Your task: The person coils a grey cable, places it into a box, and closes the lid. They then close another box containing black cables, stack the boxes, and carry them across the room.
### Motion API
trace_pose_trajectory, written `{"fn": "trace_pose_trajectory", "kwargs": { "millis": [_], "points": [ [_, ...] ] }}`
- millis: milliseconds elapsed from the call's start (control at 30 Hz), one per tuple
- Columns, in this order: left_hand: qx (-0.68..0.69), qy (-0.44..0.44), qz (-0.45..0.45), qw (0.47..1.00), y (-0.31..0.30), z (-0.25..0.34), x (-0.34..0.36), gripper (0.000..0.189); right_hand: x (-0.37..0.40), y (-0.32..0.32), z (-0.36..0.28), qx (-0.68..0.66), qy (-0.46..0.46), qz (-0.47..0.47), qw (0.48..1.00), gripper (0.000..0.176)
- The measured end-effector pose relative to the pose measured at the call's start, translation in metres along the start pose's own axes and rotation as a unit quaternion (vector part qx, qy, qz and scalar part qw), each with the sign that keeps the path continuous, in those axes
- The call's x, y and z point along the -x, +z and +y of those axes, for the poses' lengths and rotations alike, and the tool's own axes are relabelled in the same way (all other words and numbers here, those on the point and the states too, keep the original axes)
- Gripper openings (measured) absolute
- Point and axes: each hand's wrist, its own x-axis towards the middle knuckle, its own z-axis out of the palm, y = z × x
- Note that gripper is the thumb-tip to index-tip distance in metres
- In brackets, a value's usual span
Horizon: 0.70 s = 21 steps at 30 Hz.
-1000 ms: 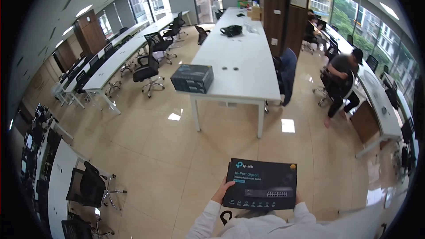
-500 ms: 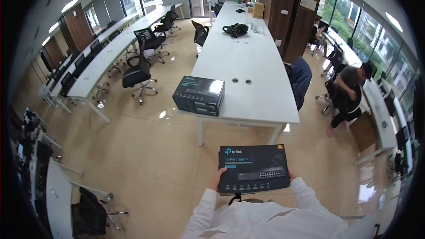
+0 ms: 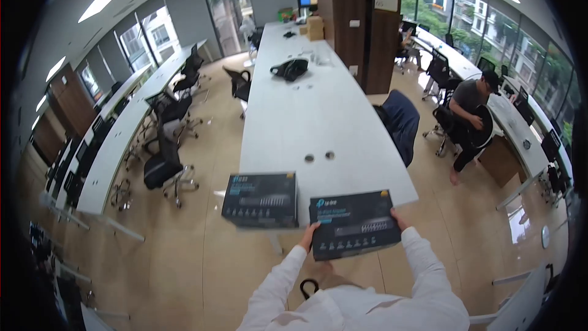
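Observation:
Between both my hands is a dark tp-link network switch box (image 3: 352, 224), its printed face up toward me. My left hand (image 3: 310, 236) grips its left side, thumb at the edge. The right side is held by my right hand (image 3: 401, 219); most fingers of both hands are hidden behind the box. In this view the box overlaps the near edge of the long white table (image 3: 282, 138). Just to its left, another dark switch box (image 3: 260, 201) of like print stands at the table's near left corner.
A black bag (image 3: 290, 70) and small cardboard boxes (image 3: 315, 27) are farther along the table. A dark blue jacket (image 3: 401, 124) hangs at its right side. Office chairs (image 3: 162, 162) stand to the left. At right, a person (image 3: 473, 116) bends over a round black object.
I have come closer to the table. The held box has moved forward to its near edge and tips a little, still in both hands. The person at right is more upright.

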Motion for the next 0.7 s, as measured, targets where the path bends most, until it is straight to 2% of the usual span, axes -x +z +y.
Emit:
{"fn": "trace_pose_trajectory", "kwargs": {
  "millis": [33, 67, 100, 133, 200, 233, 333, 400, 467, 533, 567, 633, 667, 700],
  "points": [
    [0.008, 0.043, 0.001, 0.999, 0.01, 0.009, -0.009, 0.064, -0.03, 0.003, -0.007, 0.048, -0.046, 0.017, 0.998, 0.057],
    [0.013, 0.083, 0.004, 0.996, 0.015, 0.019, -0.014, 0.06, -0.049, 0.009, -0.014, 0.042, -0.077, 0.007, 0.996, 0.062],
    [0.026, 0.041, 0.036, 0.998, 0.007, 0.023, -0.033, 0.05, -0.066, 0.013, -0.029, 0.009, 0.042, -0.015, 0.999, 0.06],
    [0.051, 0.013, 0.043, 0.998, 0.002, 0.026, -0.032, 0.048, -0.075, 0.013, -0.031, -0.026, 0.175, -0.037, 0.984, 0.059],
    [0.092, -0.032, 0.042, 0.994, 0.013, 0.055, -0.048, 0.045, -0.093, 0.023, -0.037, -0.019, 0.162, -0.032, 0.986, 0.058],
    [0.084, 0.004, 0.063, 0.994, 0.021, 0.057, -0.048, 0.046, -0.097, 0.03, -0.044, -0.017, 0.15, -0.027, 0.988, 0.058],
    [0.076, -0.011, 0.073, 0.994, 0.026, 0.073, -0.055, 0.044, -0.107, 0.035, -0.059, -0.038, 0.22, -0.039, 0.974, 0.057],
    [0.083, 0.012, 0.077, 0.994, 0.017, 0.075, -0.08, 0.043, -0.109, 0.044, -0.078, -0.037, 0.193, -0.055, 0.979, 0.059],
    [0.085, 0.066, 0.069, 0.992, 0.008, 0.078, -0.096, 0.042, -0.141, 0.036, -0.062, 0.007, 0.144, -0.081, 0.986, 0.064],
    [0.028, 0.139, 0.107, 0.984, 0.008, 0.084, -0.103, 0.053, -0.167, 0.022, -0.038, 0.074, 0.084, -0.074, 0.991, 0.073],
    [0.007, 0.136, 0.121, 0.983, 0.005, 0.084, -0.106, 0.057, -0.143, 0.029, -0.073, 0.093, 0.093, -0.101, 0.986, 0.08],
    [-0.043, 0.134, 0.15, 0.979, -0.003, 0.096, -0.113, 0.066, -0.155, 0.029, -0.067, 0.132, 0.116, -0.133, 0.975, 0.082],
    [-0.051, 0.14, 0.107, 0.983, -0.002, 0.103, -0.111, 0.072, -0.169, 0.023, -0.074, 0.156, 0.118, -0.14, 0.971, 0.083],
    [-0.073, 0.135, 0.061, 0.986, -0.025, 0.105, -0.125, 0.074, -0.196, 0.015, -0.049, 0.166, 0.058, -0.157, 0.972, 0.081]
  ]
}}
